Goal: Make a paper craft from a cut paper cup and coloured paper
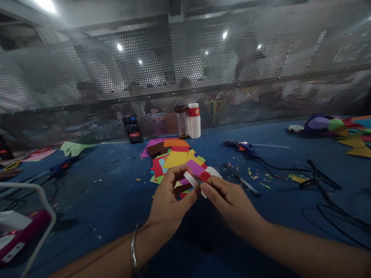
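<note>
In the middle of the head view, both my hands hold a small white and red piece, which looks like paper or card. A thin dark edge runs along it, too small to make out. My left hand pinches its left side between thumb and fingers; a metal bangle is on that wrist. My right hand closes on its right side, thumb near the left fingertips. Behind the hands, a heap of coloured paper sheets lies on the blue table. A rounded white part shows just behind my right fingers, its kind unclear.
Beyond the paper stand a jar and stacked paper cups. On the right lie a pen, a glue gun, black cable and paper scraps. At left are another glue gun and a magenta power strip.
</note>
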`<state>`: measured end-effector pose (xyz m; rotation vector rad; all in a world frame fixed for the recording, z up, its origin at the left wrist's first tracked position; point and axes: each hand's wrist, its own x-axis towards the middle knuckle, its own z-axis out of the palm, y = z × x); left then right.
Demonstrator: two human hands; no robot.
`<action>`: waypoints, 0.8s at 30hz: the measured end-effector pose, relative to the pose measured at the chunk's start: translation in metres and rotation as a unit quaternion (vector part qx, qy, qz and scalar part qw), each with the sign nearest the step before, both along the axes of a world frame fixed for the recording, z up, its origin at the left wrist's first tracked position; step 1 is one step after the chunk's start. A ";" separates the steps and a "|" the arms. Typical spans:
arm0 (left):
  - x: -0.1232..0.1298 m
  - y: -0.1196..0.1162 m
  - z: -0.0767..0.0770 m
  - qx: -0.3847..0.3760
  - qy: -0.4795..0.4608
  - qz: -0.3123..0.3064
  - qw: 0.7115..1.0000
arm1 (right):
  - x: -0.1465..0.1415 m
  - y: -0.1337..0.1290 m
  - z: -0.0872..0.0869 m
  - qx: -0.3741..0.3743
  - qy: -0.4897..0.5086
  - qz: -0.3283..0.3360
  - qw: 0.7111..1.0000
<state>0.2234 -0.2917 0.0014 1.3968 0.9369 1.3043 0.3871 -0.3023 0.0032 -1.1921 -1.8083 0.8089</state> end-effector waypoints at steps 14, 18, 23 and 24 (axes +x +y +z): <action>-0.001 0.001 -0.002 -0.026 0.000 0.001 1.000 | -0.001 0.001 -0.001 0.030 -0.002 -0.001 1.000; -0.003 0.003 -0.002 -0.026 0.008 -0.001 1.000 | -0.001 0.002 -0.002 0.024 0.012 -0.006 1.000; -0.003 0.003 -0.002 -0.026 0.017 0.006 0.999 | 0.000 0.003 -0.003 0.016 0.043 -0.037 0.998; -0.003 0.003 -0.002 -0.027 0.019 0.009 0.999 | 0.000 0.004 -0.003 0.013 0.050 -0.040 0.998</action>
